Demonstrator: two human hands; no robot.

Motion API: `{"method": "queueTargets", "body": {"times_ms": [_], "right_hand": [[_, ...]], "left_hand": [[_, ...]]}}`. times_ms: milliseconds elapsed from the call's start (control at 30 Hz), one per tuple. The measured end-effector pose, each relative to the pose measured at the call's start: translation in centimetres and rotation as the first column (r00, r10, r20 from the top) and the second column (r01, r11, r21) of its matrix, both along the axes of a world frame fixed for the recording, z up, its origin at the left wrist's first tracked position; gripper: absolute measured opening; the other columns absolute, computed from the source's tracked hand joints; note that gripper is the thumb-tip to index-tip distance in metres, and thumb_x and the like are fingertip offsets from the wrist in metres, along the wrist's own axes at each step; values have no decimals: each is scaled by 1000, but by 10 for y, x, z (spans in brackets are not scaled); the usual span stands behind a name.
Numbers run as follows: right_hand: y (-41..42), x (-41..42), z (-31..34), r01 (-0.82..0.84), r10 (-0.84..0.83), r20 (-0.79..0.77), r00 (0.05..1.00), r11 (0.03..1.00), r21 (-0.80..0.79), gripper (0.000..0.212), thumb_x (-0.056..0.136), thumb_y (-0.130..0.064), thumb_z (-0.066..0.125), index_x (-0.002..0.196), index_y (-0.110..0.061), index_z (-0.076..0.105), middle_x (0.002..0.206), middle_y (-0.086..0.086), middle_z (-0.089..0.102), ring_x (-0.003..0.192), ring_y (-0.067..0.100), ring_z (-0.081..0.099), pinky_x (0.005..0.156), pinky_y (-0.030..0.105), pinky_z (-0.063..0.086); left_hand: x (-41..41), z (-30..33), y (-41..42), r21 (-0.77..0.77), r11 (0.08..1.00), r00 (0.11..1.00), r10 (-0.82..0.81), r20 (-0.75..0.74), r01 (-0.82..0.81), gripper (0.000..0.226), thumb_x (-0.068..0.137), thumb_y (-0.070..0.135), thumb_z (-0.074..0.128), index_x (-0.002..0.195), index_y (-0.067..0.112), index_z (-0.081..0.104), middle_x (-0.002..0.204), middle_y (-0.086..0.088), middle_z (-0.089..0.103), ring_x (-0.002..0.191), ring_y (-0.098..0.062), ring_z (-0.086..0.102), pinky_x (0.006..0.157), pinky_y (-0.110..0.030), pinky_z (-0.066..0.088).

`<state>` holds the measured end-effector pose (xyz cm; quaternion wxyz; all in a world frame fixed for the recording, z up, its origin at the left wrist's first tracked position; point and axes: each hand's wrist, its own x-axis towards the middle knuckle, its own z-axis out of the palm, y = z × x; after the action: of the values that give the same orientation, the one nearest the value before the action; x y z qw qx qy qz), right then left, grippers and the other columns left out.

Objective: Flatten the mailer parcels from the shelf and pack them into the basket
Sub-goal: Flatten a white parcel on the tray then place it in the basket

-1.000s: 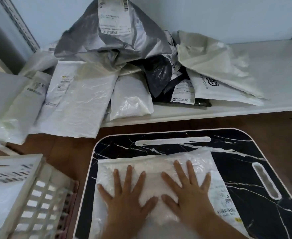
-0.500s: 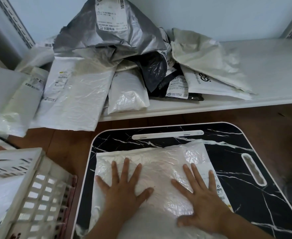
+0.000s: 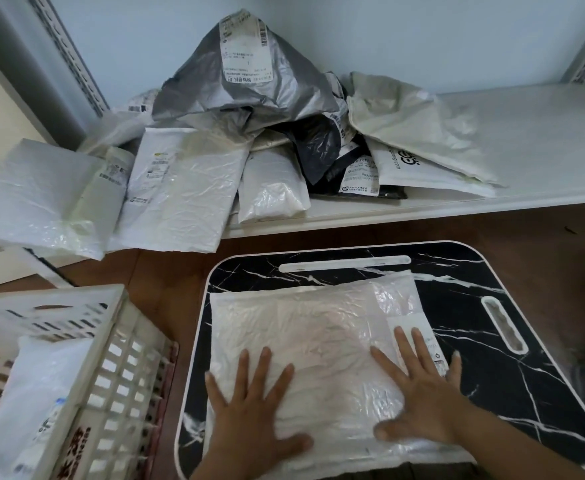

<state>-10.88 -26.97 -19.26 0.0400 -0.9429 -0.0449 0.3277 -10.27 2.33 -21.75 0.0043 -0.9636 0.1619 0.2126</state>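
Head view: both hands, left hand [image 3: 249,407] and right hand [image 3: 422,393], each grip spread flat, press a white mailer [image 3: 318,334] lying on the black table [image 3: 492,393], best smoothed outward toward its edges before moving to the basket [image 3: 118,358].

Both hands [image 3: 336,410] flat on mailer [image 3: 318,327]

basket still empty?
No, the basket at lower left already holds a white mailer.
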Motion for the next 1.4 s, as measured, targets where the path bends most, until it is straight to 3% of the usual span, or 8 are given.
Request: {"method": "queueTargets", "body": {"times_ms": [100, 267, 400, 600, 800, 1033, 1267, 1400], "right_hand": [[-7, -10, 1, 52, -52, -25, 998, 999, 13, 125, 51, -95, 47, 126, -52, -43, 127, -5, -65, 116, 23, -60, 95, 75, -24], [-12, -15, 9, 141, -144, 15, 989, 984, 109, 125, 53, -88, 57, 139, -52, -27, 139, -8, -53, 130, 22, -47, 100, 73, -15], [-13, -13, 16, 451, -519, 274, 809, 849, 276, 109, 67, -67, 71, 152, -30, 15, 160, 2, 9, 144, 26, 11, 113, 50, 22], [-27, -11, 24, 789, -912, -46, 408, 327, 521, 43, 72, -23, 84, 105, -3, 67, 87, 10, 73, 76, 25, 69, 74, 39, 57], [-15, -3, 80, 620, -869, -117, 481, 243, 746, 6, 87, -6, 68, 92, -3, 68, 83, 12, 73, 75, 30, 70, 70, 41, 57], [49, 26, 160, 331, -762, 111, 638, 402, 854, 9, 94, -18, 60, 98, -11, 63, 93, 6, 71, 82, 28, 68, 63, 35, 51], [173, 42, 206, 154, -335, -61, 940, 258, 954, 41, 82, -14, 73, 119, -22, 58, 110, -2, 71, 100, 19, 68, 90, 39, 51], [252, 36, 201, 15, -115, 51, 992, 511, 859, 45, 78, 0, 71, 105, -34, 60, 104, -14, 69, 98, 7, 65, 87, 27, 50]], "left_hand": [[2, 6, 11, 9, 1000, 1000, 1, -20, -1, 107, 56, 102, 25, 142, 39, 41, 153, -2, 35, 137, -33, 29, 100, -69, 2], [14, 19, 26, 35, 978, 973, 208, -105, -205, 128, 43, 99, 40, 140, 49, -27, 148, -2, -44, 142, -29, -29, 110, -63, -3], [25, 40, 17, -291, 795, 837, 546, -40, -533, 114, 67, 59, 76, 153, 21, 13, 158, -14, 14, 143, -29, 23, 113, -39, 28], [31, 62, 23, -479, 222, 450, 778, -438, -849, 51, 76, 17, 80, 118, -2, 59, 110, -17, 66, 96, -33, 62, 88, -42, 52], [31, 117, 41, -552, 383, 618, 711, -336, -741, 29, 86, 13, 69, 113, 3, 65, 110, -13, 68, 92, -23, 63, 83, -33, 50], [22, 221, 129, -748, 313, 655, 726, -207, -584, 14, 83, 15, 73, 96, 11, 68, 87, -7, 69, 79, -24, 65, 67, -30, 50], [-20, 274, 244, -892, 183, 389, 921, 10, -412, 17, 95, 28, 56, 101, 15, 64, 86, -5, 65, 64, -11, 55, 54, -19, 43], [-51, 256, 311, -912, -5, 124, 990, -61, -410, 26, 95, 31, 53, 110, 11, 60, 91, -10, 62, 78, -27, 59, 73, -33, 50]]}}
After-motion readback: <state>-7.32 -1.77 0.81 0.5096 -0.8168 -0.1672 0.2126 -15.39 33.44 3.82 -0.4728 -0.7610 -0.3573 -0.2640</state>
